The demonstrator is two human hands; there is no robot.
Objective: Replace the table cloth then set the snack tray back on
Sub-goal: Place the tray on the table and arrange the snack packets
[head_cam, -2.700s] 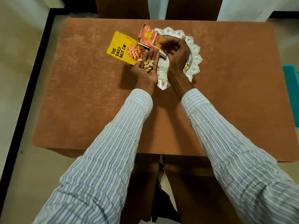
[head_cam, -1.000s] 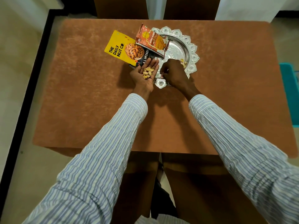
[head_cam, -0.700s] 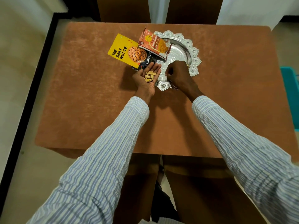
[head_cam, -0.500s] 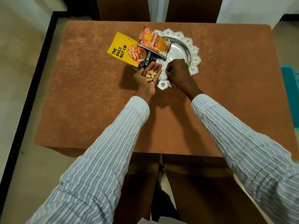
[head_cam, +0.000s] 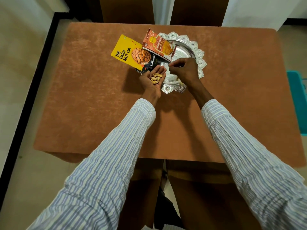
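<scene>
The silver snack tray [head_cam: 194, 47] sits toward the far side of the desk [head_cam: 83, 105], on the brown table cloth [head_cam: 240, 80]. A yellow almond packet [head_cam: 131, 53] lies half off its left rim, and an orange snack packet [head_cam: 157, 44] rests partly on the almond packet and partly over the tray.

The left hand [head_cam: 153, 80] is cupped palm up just beside the tray's near-left rim, fingers spread loosely, holding a small heap of nut shells [head_cam: 155, 78]. The right hand [head_cam: 184, 68] hovers over the tray with fingertips drawn together as if pinching a small piece; what it grips is too small to tell.

The step in hand seems to be clearing loose shells out of the tray. To do it well, the cupped palm should stay level and close to the rim so each transfer is short and nothing drops onto the cloth. The right hand should work across the tray's floor in order, including under the orange packet's edge.
</scene>
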